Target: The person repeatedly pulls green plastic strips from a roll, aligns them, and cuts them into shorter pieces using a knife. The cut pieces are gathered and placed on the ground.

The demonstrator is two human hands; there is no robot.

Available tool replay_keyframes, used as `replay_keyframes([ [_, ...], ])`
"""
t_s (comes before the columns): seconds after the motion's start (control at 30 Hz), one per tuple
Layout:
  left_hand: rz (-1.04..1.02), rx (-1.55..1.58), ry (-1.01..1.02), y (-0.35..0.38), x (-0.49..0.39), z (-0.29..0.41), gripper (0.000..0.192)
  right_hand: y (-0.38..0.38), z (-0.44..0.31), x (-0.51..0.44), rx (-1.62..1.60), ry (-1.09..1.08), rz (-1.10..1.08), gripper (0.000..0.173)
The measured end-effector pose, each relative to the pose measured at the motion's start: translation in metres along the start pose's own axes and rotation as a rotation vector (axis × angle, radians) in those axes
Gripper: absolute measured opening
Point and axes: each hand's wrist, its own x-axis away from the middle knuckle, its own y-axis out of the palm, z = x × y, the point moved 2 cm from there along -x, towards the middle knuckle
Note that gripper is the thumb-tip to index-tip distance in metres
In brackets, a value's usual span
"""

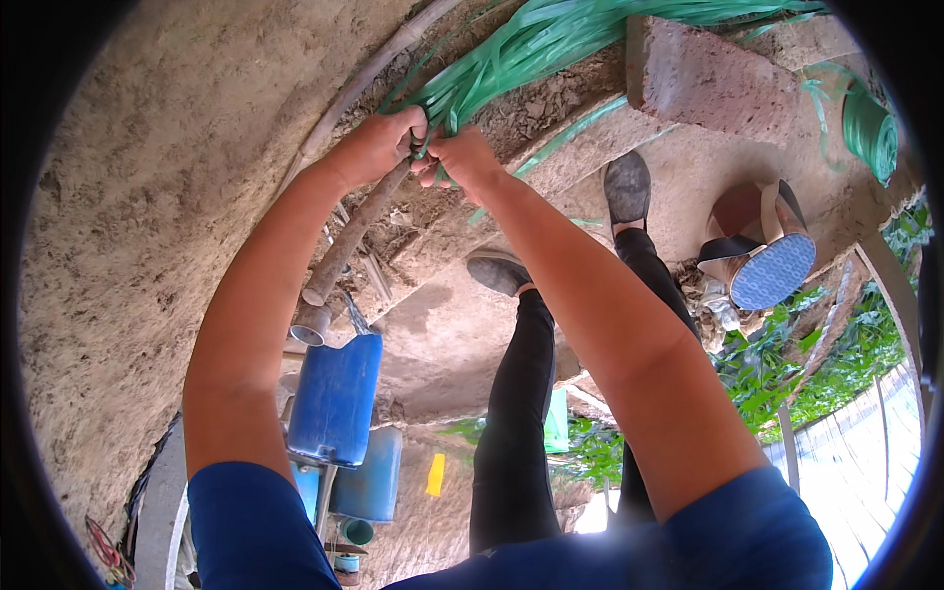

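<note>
My left hand (380, 150) pinches the narrow end of a bundle of green plastic strips (531, 51) that spreads away toward the upper right. Close beside it, my right hand (466, 161) grips a strand of the same green plastic, and a few loose ends hang below its fingers. A wooden pole (354, 228) runs from under my hands down toward the lower left. Whether the strands wrap around the pole is hidden by my fingers.
A rough brick (712, 77) rests beside the strips, with a green plastic roll (870, 133) farther right. A round-seated stool (773, 271) stands near my feet. Blue plastic containers (335, 398) are at lower left, along an earthen wall (147, 184). Leafy plants (774, 361) grow at right.
</note>
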Motion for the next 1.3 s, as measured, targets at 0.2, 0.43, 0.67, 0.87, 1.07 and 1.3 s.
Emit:
replay_keyframes([
  [0.2,0.072,0.069,0.04,0.002,0.007,-0.007,0.02,0.001,0.006,-0.01,0.136,-0.047,-0.037,0.008],
  [0.43,0.157,0.258,0.012,0.006,0.013,-0.012,0.016,0.003,0.008,-0.017,0.124,-0.118,-0.095,0.006],
  [0.67,0.246,0.124,-0.178,0.006,0.017,-0.022,0.002,0.007,-0.002,-0.029,0.299,0.083,0.022,0.007],
  [0.87,0.057,0.337,-0.57,-0.002,0.014,-0.012,0.006,0.008,-0.01,-0.025,0.385,0.185,-0.07,0.004],
  [1.07,0.1,0.348,-0.376,0.006,0.012,-0.022,0.007,0.011,-0.012,-0.022,0.215,0.271,-0.073,0.009],
  [1.3,0.109,0.354,-0.336,0.012,0.015,-0.026,0.014,0.002,0.009,-0.028,0.197,-0.011,0.032,0.011],
])
